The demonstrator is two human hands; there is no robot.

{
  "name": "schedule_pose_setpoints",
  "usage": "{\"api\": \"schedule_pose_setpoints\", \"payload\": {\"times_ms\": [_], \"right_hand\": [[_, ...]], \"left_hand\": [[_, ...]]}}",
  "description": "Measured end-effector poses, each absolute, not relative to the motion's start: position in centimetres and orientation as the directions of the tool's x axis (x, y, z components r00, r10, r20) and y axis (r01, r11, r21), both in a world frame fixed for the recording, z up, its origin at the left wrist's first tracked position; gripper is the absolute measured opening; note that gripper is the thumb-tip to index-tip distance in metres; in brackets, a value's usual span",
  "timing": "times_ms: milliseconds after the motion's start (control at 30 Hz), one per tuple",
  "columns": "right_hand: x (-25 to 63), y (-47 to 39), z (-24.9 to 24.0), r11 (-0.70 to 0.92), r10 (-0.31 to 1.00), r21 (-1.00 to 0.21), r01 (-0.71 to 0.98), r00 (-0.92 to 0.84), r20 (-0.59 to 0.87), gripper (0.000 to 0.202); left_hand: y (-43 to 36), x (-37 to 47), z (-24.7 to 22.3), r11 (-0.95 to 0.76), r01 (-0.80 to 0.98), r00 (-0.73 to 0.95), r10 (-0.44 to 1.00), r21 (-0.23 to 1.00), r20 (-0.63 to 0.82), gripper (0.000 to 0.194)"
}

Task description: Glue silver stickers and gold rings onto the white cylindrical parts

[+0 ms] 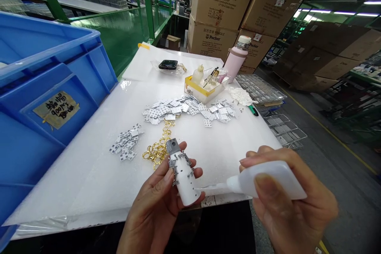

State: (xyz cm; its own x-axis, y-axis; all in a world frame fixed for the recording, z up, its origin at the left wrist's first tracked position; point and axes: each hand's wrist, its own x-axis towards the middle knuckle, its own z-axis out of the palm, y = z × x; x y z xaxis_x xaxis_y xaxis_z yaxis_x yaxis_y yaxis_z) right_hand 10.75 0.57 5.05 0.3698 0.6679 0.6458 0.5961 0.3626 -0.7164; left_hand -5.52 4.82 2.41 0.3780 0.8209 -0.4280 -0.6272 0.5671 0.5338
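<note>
My left hand (157,194) is closed around a white cylindrical model part (185,182) with small grey fittings on its side and a grey block at its upper end. It is tilted, with its wide end toward me. In my right hand (297,202) is a white squeeze bottle (276,178), gripped between thumb and fingers. The bottle's thin nozzle points left, its tip at or very near the part's lower side, by small dark holes; contact is hard to tell. Just beyond the left hand lie gold rings (157,151) in a loose pile.
Small white-and-grey plates lie in a long heap (184,107) and a smaller pile (126,143). Behind stand a yellow-edged tray (195,92) with bottles and a pink flask (235,61). A blue crate (59,87) borders the left; cartons (222,0) and wire racks (282,127) are beyond.
</note>
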Motion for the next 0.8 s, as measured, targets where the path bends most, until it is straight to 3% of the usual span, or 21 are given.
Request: {"api": "schedule_pose_setpoints", "payload": {"times_ms": [400, 800], "right_hand": [[10.76, 0.18, 4.95, 0.358, 0.660, -0.765, 0.535, 0.435, 0.613, 0.016], [10.99, 0.39, 4.94, 0.374, 0.689, -0.733, 0.568, 0.360, 0.630, 0.014]], "left_hand": [[4.81, -5.40, 2.45, 0.555, -0.633, 0.368, 0.829, 0.540, -0.420, 0.037], [4.99, -5.34, 2.38, 0.576, -0.639, 0.382, 0.813, 0.510, -0.439, 0.036]]}}
